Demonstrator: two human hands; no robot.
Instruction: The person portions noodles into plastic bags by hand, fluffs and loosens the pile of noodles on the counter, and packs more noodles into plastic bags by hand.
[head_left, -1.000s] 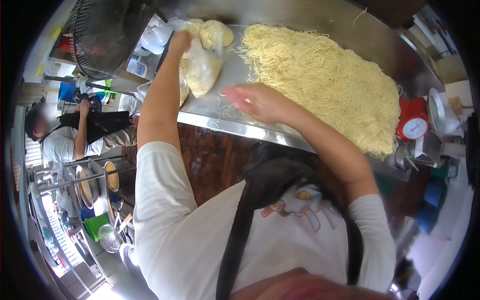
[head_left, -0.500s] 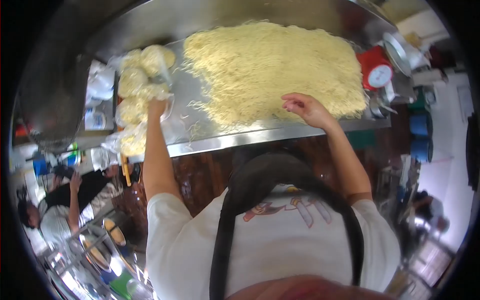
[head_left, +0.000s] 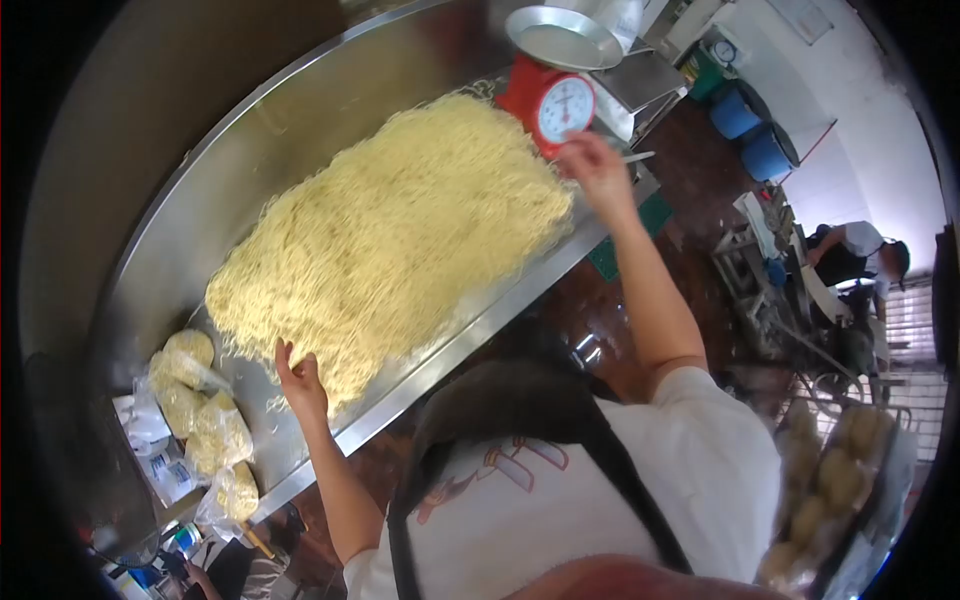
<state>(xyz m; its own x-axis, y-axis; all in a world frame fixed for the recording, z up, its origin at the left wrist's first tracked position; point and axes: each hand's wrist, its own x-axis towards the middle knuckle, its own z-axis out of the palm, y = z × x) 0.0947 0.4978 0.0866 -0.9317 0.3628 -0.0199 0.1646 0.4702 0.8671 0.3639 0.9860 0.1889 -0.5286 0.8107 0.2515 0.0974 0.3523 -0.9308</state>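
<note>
A wide heap of pale yellow noodles point(head_left: 390, 230) lies on the steel table point(head_left: 270, 130). My left hand point(head_left: 301, 383) is at the near left edge of the heap, fingers apart and holding nothing. Up at the right, my right hand point(head_left: 595, 165) is in front of the lower part of a red scale point(head_left: 525, 92), its fingers slightly bent and apart. The scale has a round dial and a metal pan point(head_left: 563, 38) on top. Bags of noodles point(head_left: 218, 435) stand in a row at the table's left end.
Blue bins point(head_left: 740, 110) stand on the floor at the upper right. A co-worker point(head_left: 850, 250) is at the far right, and another person's arm shows at the lower left. Bagged goods point(head_left: 835, 480) fill a rack at the lower right.
The view has swung to the right. My left hand has let go of the bags and come to the noodle heap. My right hand has moved from the heap's near edge to the scale.
</note>
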